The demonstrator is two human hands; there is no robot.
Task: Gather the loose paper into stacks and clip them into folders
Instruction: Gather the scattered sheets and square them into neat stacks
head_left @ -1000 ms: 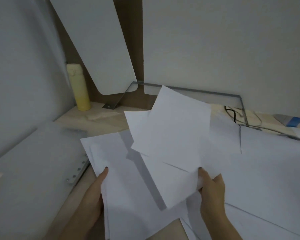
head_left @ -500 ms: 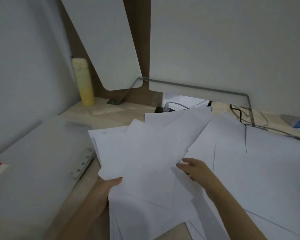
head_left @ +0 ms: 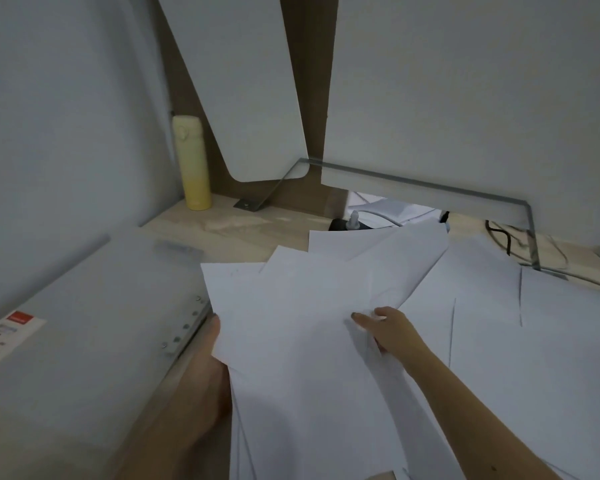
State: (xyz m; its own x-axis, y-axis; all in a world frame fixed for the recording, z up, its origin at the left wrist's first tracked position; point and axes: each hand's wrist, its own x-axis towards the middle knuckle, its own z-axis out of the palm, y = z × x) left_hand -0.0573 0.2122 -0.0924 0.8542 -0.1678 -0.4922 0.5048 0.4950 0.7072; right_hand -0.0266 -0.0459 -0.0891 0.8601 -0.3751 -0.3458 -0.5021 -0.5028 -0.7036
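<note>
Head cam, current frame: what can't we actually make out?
All in the head view:
Left hand: fingers hidden under the loose paper; grip unclear.
Right hand: lower fingers covered by a fold in a sheet; grip unclear.
Folder: cut off by the left and bottom edges.
Label on it: print too small and blurred.
Sheet count: hidden by overlaps.
Plug at the back: partly behind the top sheets.

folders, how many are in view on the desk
1. The folder lies flat at the left of the desk, its riveted edge beside the paper. More may be hidden under the loose sheets or out of frame.
</note>
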